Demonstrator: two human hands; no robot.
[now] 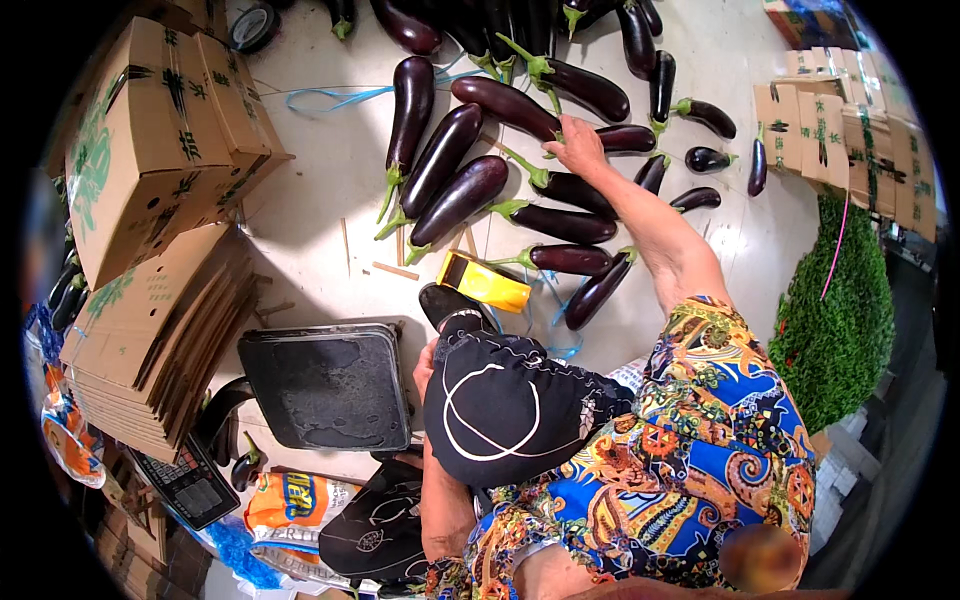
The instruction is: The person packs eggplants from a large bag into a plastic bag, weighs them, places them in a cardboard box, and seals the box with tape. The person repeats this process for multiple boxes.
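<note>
My right hand (579,147) is stretched out over the pale floor, its fingers closed around the stalk end of a long purple eggplant (506,105). Another eggplant (628,138) lies just beside that hand. Three large eggplants (459,196) lie side by side to the left, green stalks toward me. More eggplants (574,259) are spread below and right of the hand, and a pile lies at the top. My left hand (425,367) is beside my black-trousered knee, partly hidden by it; its fingers cannot be made out clearly. A yellow object (484,282) lies near my shoe.
A black platform scale (326,386) stands left of my knee, its keypad unit (187,484) lower left. Cardboard boxes (172,142) and flattened cartons (161,322) are stacked left. More cartons (847,139) and a green leafy heap (836,322) stand right. Blue strapping (337,96) crosses the floor.
</note>
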